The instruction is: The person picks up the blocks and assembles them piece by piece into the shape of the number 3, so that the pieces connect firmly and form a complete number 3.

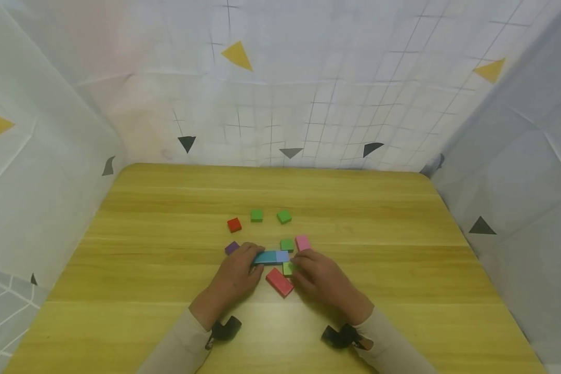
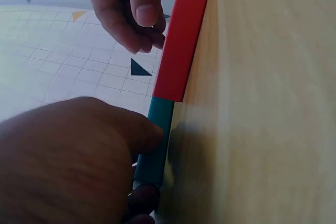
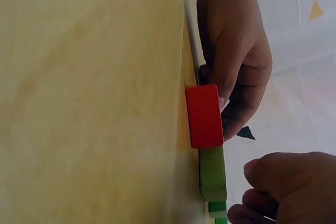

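My left hand [image 1: 236, 270] grips a long blue block [image 1: 265, 257], thumb along its near side and fingers at the far side. In the left wrist view the thumb presses that teal-blue block [image 2: 154, 142]. A light-blue square block [image 1: 282, 256] sits against its right end. My right hand [image 1: 322, 275] is just right of that block, fingers loosely bent, and nothing shows between them. Close by its fingertips is a light-green block [image 1: 287, 268], partly hidden by the hand. A long red block [image 1: 279, 282] lies slantwise on the table between the hands.
Behind are a green block [image 1: 286, 245] and a pink block [image 1: 303, 242]. A purple block [image 1: 232, 248] is partly covered by the left hand. Farther back lie a red block [image 1: 234, 225] and two green blocks [image 1: 256, 215]. Patterned cloth [image 1: 280, 104] hangs behind the wooden table [image 1: 378, 208].
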`<state>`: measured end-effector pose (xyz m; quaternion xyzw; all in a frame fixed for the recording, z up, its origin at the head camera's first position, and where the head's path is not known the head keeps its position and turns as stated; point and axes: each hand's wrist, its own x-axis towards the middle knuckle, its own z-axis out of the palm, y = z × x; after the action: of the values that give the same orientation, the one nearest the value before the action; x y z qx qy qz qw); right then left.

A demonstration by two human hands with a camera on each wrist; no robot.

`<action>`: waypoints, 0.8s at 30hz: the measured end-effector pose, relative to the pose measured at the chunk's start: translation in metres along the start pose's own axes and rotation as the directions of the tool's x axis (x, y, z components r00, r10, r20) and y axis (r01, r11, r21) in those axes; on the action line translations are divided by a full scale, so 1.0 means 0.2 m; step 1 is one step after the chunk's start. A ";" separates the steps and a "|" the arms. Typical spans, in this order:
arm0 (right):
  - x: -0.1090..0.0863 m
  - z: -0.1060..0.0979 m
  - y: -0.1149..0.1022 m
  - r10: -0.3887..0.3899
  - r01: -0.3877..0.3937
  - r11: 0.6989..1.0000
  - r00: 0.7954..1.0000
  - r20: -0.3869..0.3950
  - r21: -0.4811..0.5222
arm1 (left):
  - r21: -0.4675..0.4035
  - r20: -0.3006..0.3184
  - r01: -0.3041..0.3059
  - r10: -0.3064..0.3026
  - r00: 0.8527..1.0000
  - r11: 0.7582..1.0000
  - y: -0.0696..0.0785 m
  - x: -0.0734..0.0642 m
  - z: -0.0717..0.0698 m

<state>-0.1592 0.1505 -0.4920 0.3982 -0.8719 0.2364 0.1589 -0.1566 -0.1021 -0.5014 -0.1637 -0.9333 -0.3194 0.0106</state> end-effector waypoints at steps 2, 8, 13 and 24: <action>0.00 0.00 0.01 -0.016 0.015 1.000 1.000 -0.021 -0.010 | -0.002 0.005 0.004 -0.004 1.000 1.000 0.00 0.00 0.00; 0.02 0.00 0.05 -0.038 0.035 0.999 0.997 -0.066 -0.042 | -0.012 0.018 0.016 -0.016 1.000 1.000 0.00 0.00 0.00; 0.03 0.02 0.09 -0.009 0.008 1.000 0.995 -0.096 -0.014 | -0.016 0.019 0.019 -0.018 1.000 1.000 0.00 0.00 -0.01; 0.09 0.03 0.13 0.185 -0.180 0.981 0.980 -0.070 0.070 | -0.013 0.023 0.015 -0.014 1.000 1.000 0.00 0.00 0.00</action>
<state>-0.1911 0.1511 -0.4955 0.3120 -0.8901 0.2927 0.1570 -0.1564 -0.1026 -0.5009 -0.1607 -0.9324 -0.3237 -0.0035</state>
